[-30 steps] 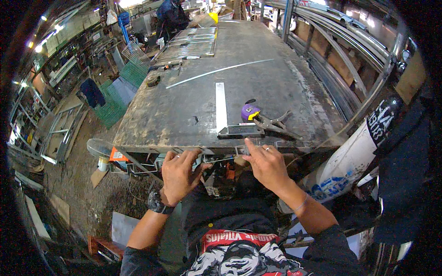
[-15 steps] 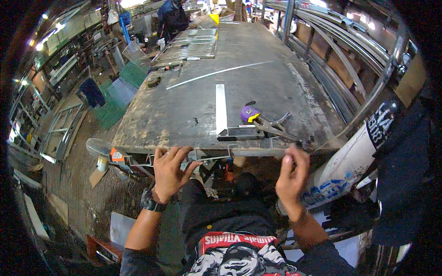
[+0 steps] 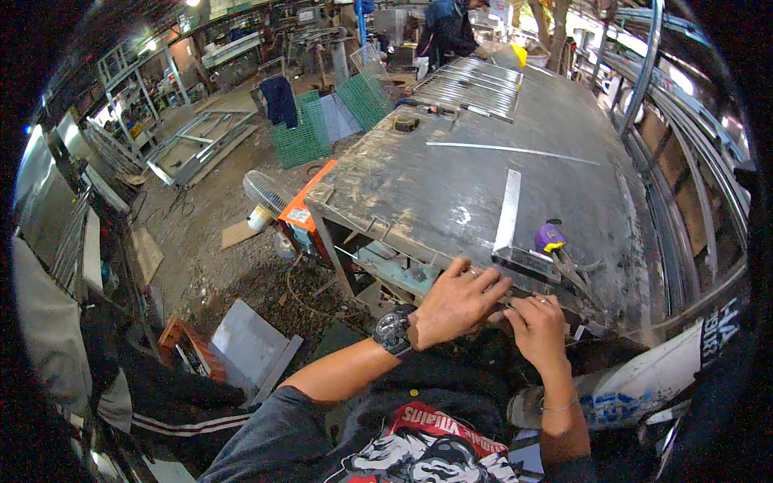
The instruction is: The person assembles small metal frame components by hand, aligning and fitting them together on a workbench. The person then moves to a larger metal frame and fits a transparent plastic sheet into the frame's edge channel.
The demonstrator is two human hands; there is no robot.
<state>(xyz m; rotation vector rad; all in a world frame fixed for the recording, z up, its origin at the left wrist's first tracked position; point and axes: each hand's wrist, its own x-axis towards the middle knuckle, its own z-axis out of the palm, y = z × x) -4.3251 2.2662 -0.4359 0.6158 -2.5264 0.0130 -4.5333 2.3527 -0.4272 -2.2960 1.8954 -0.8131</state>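
At the near edge of the dark metal worktable [image 3: 459, 189], my hands are close together. My left hand [image 3: 460, 302] wears a ring, with a watch on the wrist, and its fingers curl over the edge. Beside it, the fingers of my right hand [image 3: 538, 328] are pinched together; whatever lies between the hands is hidden. Just beyond them on the table lies a try square [image 3: 506, 213] with a pale blade and dark stock. To its right are a purple and yellow tape measure [image 3: 550, 237] and locking pliers [image 3: 575, 278].
A long metal strip [image 3: 515, 150], a second tape measure [image 3: 406, 123] and a barred metal grille [image 3: 475, 84] lie farther back. An orange cabinet [image 3: 304, 213] and fan [image 3: 266, 191] stand left. A white cylinder [image 3: 636, 378] leans at right. Another person [image 3: 447, 32] is beyond the table.
My view has turned left. My hands, wide apart before, have come together at the table edge, with the right hand now beside the left.
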